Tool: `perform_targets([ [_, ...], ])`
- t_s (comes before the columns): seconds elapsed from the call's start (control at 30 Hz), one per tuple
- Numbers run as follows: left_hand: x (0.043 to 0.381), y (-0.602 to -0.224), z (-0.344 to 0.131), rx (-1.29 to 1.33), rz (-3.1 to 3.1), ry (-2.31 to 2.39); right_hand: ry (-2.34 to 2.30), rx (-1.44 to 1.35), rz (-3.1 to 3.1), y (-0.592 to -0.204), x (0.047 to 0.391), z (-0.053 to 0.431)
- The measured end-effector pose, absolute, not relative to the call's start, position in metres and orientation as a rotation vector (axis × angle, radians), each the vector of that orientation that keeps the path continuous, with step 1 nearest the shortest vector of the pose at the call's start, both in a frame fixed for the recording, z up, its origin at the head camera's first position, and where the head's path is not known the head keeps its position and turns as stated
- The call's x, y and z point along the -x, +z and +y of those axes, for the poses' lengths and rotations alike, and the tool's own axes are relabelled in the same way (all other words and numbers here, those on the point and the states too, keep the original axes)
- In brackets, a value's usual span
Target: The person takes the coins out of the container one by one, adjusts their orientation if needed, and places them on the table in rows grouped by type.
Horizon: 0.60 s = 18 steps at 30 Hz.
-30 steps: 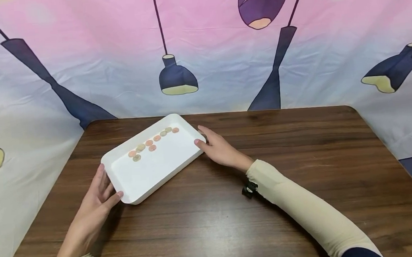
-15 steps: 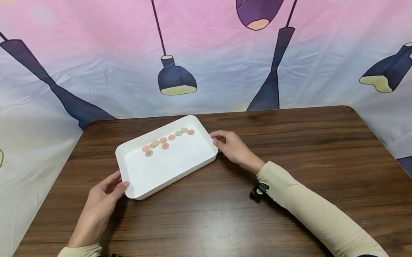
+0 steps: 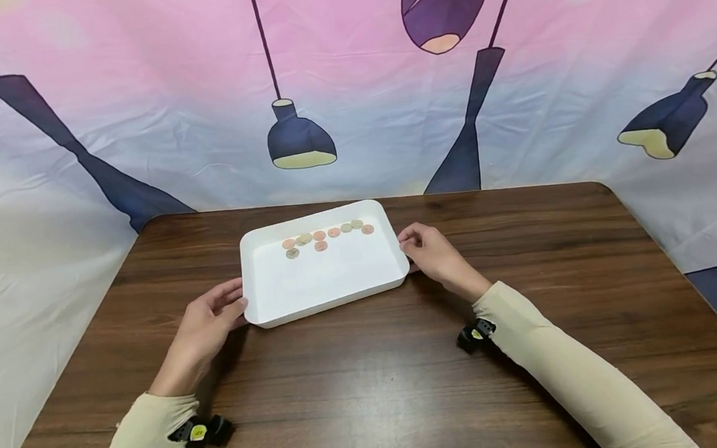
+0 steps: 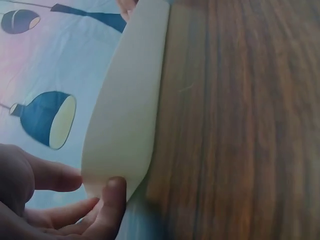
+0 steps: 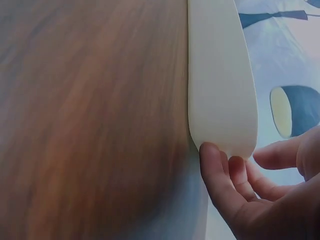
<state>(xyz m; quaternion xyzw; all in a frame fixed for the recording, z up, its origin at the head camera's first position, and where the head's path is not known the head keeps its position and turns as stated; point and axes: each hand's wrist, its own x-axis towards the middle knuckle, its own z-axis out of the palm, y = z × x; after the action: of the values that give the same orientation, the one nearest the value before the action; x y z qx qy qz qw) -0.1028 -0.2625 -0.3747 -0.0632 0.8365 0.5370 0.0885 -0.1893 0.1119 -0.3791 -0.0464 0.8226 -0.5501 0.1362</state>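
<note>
Dark wood-grain desk [image 3: 370, 397] fills the foreground, its bare front part catching a soft shine. Nearest the viewer, two forearms in pale cream sleeves [image 3: 143, 444] reach forward, each with a small black device [image 3: 219, 430] strapped at the wrist. Farther in, the person's left hand [image 3: 203, 328] and right hand [image 3: 440, 256] hold opposite ends of a shallow white tray [image 3: 343, 275]. Each grip is narrow, closed on the tray near a front corner, with thumb and fingers spread around the end.

The tray sits in the back half of the desk, slightly left of centre and angled so that its right end lies farther away. Whether its base fully touches the wood is hard to tell. It looks like thin, stiff plastic: probably light, not fragile, and rather slick. Both short ends, held low and evenly, seem the best places to take it. Loose copper and brass-coloured coins [image 3: 333, 232] lie flat along its far side; they would likely slide if it tipped.

Beyond the desk hangs a pink, blue and white cloth [image 3: 365, 137] printed with dark lamps [image 3: 301, 141].
</note>
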Motion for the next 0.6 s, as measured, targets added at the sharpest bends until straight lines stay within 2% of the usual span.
perform_targets([
  [0.6, 0.140, -0.381, -0.220, 0.167, 2.421, 1.749, -1.727, -0.031, 2.210, -0.386, 0.194, 0.170],
])
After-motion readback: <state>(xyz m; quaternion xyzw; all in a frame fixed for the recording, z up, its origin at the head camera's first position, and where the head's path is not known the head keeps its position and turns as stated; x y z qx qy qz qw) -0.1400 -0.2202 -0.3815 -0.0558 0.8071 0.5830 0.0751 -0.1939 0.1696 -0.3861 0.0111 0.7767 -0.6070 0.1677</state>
